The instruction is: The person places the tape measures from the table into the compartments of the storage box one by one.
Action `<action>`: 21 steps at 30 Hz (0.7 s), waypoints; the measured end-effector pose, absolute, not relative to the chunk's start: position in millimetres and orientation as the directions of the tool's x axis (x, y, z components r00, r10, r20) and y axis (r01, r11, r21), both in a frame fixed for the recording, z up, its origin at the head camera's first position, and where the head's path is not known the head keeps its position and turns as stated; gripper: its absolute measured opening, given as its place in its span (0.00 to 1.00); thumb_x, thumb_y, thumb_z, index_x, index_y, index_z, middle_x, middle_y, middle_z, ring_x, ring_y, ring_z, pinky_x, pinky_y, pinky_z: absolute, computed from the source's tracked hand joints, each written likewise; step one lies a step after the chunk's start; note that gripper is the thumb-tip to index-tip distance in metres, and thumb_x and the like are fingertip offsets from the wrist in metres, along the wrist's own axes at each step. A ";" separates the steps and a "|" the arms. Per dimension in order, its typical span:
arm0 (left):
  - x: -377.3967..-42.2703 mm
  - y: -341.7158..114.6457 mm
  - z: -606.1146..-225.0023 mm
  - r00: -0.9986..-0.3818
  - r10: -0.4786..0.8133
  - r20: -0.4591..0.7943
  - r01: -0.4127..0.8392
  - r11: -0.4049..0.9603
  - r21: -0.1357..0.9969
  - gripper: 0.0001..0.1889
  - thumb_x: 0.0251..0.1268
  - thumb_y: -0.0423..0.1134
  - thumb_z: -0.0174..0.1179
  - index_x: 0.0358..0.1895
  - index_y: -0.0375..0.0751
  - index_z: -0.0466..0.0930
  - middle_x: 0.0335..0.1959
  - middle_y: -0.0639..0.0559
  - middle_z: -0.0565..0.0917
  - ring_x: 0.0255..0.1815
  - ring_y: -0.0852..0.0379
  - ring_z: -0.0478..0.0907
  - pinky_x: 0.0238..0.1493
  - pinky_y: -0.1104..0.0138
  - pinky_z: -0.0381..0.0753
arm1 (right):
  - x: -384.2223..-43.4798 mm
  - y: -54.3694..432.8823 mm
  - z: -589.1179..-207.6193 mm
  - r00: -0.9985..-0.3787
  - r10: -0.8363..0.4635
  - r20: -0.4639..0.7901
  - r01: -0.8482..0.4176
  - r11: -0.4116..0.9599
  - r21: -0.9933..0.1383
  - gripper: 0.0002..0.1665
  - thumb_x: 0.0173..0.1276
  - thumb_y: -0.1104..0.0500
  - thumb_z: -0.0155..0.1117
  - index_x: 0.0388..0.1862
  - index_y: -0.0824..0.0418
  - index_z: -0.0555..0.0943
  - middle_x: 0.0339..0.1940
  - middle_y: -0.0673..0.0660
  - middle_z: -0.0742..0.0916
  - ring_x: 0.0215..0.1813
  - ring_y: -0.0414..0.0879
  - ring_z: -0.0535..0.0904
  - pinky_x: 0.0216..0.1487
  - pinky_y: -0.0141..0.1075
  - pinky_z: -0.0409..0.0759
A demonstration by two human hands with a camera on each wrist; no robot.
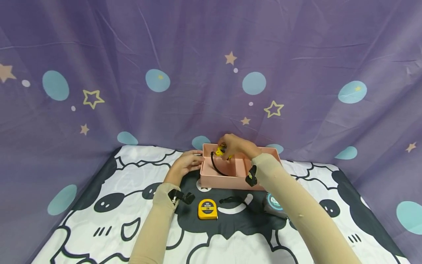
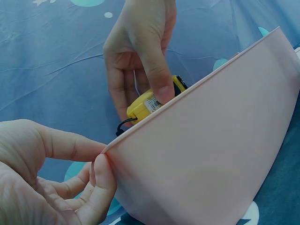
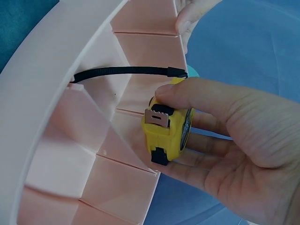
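Note:
My right hand (image 1: 238,144) grips a yellow tape measure (image 3: 163,133) between thumb and fingers, at the left part of a pink divided box (image 1: 227,182). In the right wrist view, the metal end hook of the tape shows, and a black wrist strap (image 3: 126,71) trails from its case across the box. My left hand (image 2: 56,176) pinches the rim at the box's left end with thumb and forefinger. The left wrist view shows the tape measure partly hidden behind the box wall.
A second yellow tape measure (image 1: 207,209) lies on the sheep-patterned cloth (image 1: 115,176) in front of the box. To its right sits a grey tape measure (image 1: 274,204) with a blue ring, partly covered by my right forearm. A purple curtain (image 1: 197,44) hangs behind the box.

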State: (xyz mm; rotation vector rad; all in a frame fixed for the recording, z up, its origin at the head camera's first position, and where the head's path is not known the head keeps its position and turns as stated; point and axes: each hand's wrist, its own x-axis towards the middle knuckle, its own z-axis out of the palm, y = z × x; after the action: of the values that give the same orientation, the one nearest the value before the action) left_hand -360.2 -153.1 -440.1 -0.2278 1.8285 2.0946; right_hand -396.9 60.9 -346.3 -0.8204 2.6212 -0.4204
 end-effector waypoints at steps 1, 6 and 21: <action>-360.3 -153.0 -440.1 -0.926 0.153 -0.344 -0.362 -0.106 0.926 0.29 0.70 0.27 0.59 0.73 0.34 0.65 0.28 0.58 0.82 0.27 0.65 0.80 0.31 0.74 0.82 | -397.1 61.0 -346.8 -0.767 -0.591 -0.250 -0.482 0.787 -0.385 0.29 0.56 0.65 0.76 0.59 0.65 0.82 0.45 0.57 0.85 0.37 0.45 0.75 0.35 0.32 0.74; -359.6 -152.7 -439.9 -0.927 0.154 -0.343 -0.360 -0.107 0.927 0.29 0.69 0.27 0.58 0.73 0.34 0.65 0.28 0.58 0.82 0.27 0.66 0.80 0.31 0.74 0.82 | -397.6 62.2 -350.1 -0.771 -0.580 -0.264 -0.458 0.792 -0.403 0.26 0.56 0.65 0.76 0.56 0.64 0.83 0.39 0.56 0.84 0.34 0.44 0.76 0.34 0.33 0.77; -359.6 -152.2 -440.3 -0.928 0.147 -0.342 -0.358 -0.105 0.928 0.29 0.69 0.27 0.59 0.73 0.34 0.65 0.28 0.58 0.82 0.27 0.65 0.80 0.31 0.74 0.82 | -400.0 60.5 -355.7 -0.786 -0.554 -0.272 -0.427 0.807 -0.408 0.27 0.55 0.63 0.78 0.55 0.64 0.83 0.43 0.56 0.85 0.34 0.44 0.78 0.33 0.31 0.77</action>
State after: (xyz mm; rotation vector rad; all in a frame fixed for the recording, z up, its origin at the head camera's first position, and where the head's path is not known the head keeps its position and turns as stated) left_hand -359.6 -152.2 -440.3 -0.2321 1.8366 2.0982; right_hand -400.0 60.5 -355.7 -0.7399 2.6116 -0.4614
